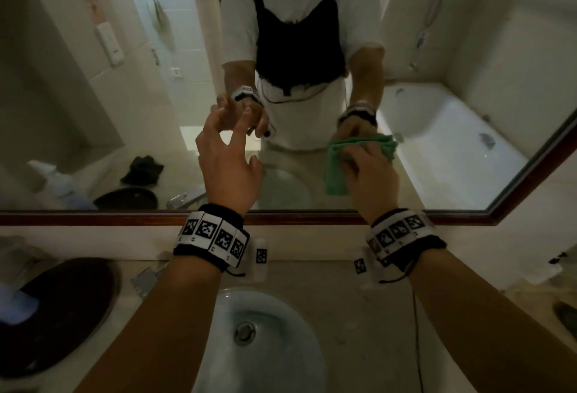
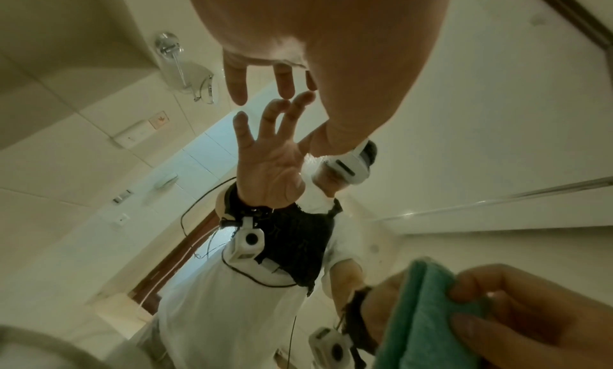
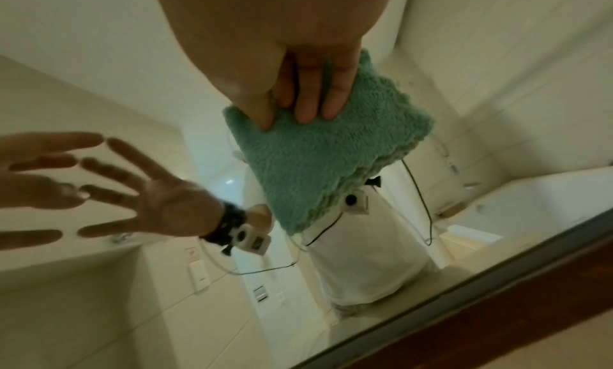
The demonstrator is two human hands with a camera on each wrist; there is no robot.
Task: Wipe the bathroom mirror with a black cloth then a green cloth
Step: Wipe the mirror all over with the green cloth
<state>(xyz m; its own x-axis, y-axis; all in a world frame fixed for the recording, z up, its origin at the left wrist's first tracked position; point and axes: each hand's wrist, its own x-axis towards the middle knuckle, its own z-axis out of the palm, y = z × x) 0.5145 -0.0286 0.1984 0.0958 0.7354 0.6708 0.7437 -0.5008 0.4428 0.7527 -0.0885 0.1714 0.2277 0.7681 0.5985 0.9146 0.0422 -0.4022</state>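
The mirror (image 1: 93,80) fills the wall above the counter. My right hand (image 1: 371,170) presses a folded green cloth (image 1: 335,180) to the glass low on the right. In the right wrist view its fingers (image 3: 308,94) lie straight on the green cloth (image 3: 318,159). My left hand (image 1: 229,158) is empty, fingers spread, just short of the glass at centre. The left wrist view shows its fingertips (image 2: 282,86) nearly meeting their reflection, with the green cloth (image 2: 428,309) at lower right. A crumpled black cloth (image 1: 142,169) appears only as a reflection, lying on the counter at left.
A dark wooden frame (image 1: 125,217) borders the mirror's bottom and right edges. Below it lies a white sink basin (image 1: 259,345) with a chrome faucet (image 1: 145,280) to its left. A dark round tray (image 1: 62,311) sits at the counter's left end. A bathtub shows in the reflection.
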